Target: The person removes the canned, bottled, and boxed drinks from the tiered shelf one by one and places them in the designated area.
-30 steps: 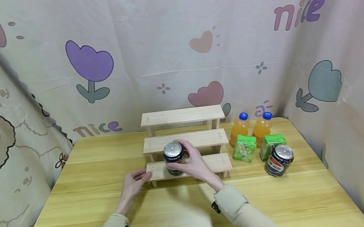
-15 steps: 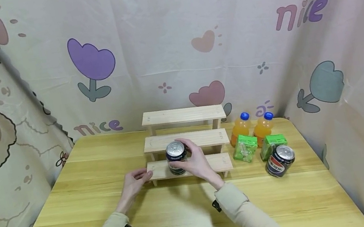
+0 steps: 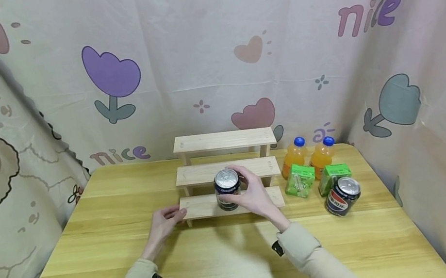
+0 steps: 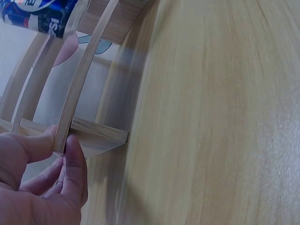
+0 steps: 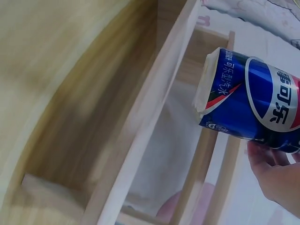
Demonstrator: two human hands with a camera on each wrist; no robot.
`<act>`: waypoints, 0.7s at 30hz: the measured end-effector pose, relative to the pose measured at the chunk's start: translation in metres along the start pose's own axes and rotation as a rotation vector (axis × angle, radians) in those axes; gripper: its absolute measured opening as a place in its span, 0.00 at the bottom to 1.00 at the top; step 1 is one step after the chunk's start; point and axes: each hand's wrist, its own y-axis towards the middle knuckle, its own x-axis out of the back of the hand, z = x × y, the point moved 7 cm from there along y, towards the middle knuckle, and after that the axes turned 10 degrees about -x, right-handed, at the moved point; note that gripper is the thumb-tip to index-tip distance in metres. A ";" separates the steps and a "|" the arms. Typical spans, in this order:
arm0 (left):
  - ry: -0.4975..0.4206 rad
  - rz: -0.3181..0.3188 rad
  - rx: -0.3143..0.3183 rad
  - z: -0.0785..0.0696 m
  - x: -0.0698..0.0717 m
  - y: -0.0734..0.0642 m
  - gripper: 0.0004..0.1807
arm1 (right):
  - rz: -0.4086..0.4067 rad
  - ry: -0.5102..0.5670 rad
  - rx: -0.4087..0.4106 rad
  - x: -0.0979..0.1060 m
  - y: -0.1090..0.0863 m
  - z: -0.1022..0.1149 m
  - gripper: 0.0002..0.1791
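A dark blue Pepsi can (image 3: 228,188) is upright over the lowest step of a three-tier wooden shelf (image 3: 201,207) in the head view. My right hand (image 3: 255,196) grips the can from its right side, thumb in front. A gap shows between the can (image 5: 255,96) and the front board in the right wrist view, so it seems held just above the step. My left hand (image 3: 165,225) holds the left end of that lowest step. In the left wrist view, the thumb and fingers (image 4: 72,161) pinch the board's end from both faces.
Right of the shelf stand two orange juice bottles (image 3: 294,156) with blue caps and two green drink cartons (image 3: 300,180). A second Pepsi can (image 3: 342,196) leans against the nearer carton. A printed curtain (image 3: 193,65) hangs behind the wooden table (image 3: 227,271).
My right hand has carried the can rightward along the lowest step, from left of the middle to about the middle. The left hand keeps its place on the board's end.
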 end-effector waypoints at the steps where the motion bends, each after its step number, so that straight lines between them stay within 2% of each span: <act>1: 0.001 0.001 0.000 0.000 0.000 0.000 0.25 | -0.001 0.004 -0.009 0.004 -0.001 -0.001 0.40; 12: -0.016 0.005 0.000 0.002 -0.001 0.000 0.24 | -0.050 -0.014 -0.028 0.056 -0.018 -0.005 0.40; 21: 0.005 0.009 -0.007 0.002 0.001 0.001 0.25 | -0.158 -0.051 -0.099 0.119 -0.041 -0.026 0.40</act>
